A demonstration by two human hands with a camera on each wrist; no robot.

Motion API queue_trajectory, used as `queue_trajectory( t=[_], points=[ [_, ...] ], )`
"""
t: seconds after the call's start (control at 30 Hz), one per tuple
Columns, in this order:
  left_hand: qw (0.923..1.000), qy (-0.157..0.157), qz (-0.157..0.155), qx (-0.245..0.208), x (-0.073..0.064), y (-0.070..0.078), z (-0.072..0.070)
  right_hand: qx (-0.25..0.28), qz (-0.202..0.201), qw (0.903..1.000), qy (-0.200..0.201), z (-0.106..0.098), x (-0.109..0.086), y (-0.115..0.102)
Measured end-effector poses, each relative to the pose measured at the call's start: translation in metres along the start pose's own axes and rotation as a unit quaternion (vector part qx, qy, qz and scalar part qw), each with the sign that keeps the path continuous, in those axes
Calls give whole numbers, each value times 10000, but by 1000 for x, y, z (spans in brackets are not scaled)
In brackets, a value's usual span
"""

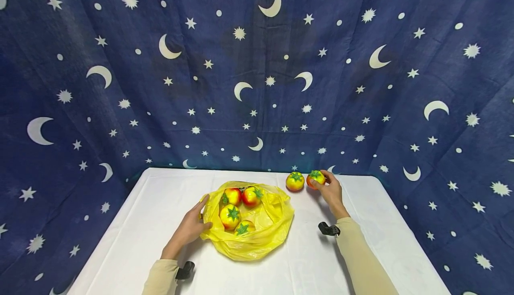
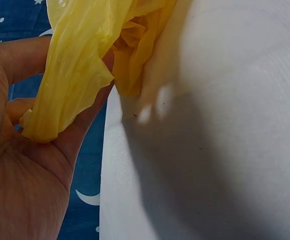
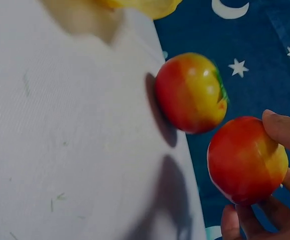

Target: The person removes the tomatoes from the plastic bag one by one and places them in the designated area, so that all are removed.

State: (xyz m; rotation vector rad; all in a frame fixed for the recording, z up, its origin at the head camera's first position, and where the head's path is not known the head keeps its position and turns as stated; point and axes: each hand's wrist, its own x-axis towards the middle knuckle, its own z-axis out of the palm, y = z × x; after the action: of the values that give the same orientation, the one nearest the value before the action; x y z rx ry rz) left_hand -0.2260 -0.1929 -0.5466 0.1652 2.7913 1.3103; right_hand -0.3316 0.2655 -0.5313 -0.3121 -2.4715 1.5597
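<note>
A crumpled yellow plastic bag (image 1: 277,223) lies with its mouth spread wide, and several red-and-yellow toy tomatoes (image 1: 230,216) with green leafy tops sit inside. My left hand (image 1: 192,224) holds the bag's left rim; in the left wrist view a fold of the yellow bag (image 2: 74,75) passes between thumb and fingers. Over the table's far right part, my right hand (image 1: 331,192) grips a toy tomato (image 1: 315,177) between thumb and fingers. In the right wrist view this held tomato (image 3: 245,160) is apart from its shadow. Just left of it another tomato (image 1: 295,181) rests on the table.
White cloth covers the table (image 1: 120,237). Behind and beside it hangs a dark blue curtain (image 1: 257,54) with moons and stars. Black wrist mounts (image 1: 329,229) sit at both sleeves.
</note>
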Motion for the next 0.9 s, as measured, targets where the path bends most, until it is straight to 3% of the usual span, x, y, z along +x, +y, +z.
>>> queue_trajectory(
  t=[0.4,0.7,0.9],
  points=[
    [9999,-31,-110,46,0,1,1,-240,194,9987,-412,2,9,18],
    [9998,11,-181,98,0,3,3,-254,411,9974,-537,5,13,22],
    [9999,36,-149,77,-1,3,1,-337,345,9963,-712,8,15,22]
  ],
)
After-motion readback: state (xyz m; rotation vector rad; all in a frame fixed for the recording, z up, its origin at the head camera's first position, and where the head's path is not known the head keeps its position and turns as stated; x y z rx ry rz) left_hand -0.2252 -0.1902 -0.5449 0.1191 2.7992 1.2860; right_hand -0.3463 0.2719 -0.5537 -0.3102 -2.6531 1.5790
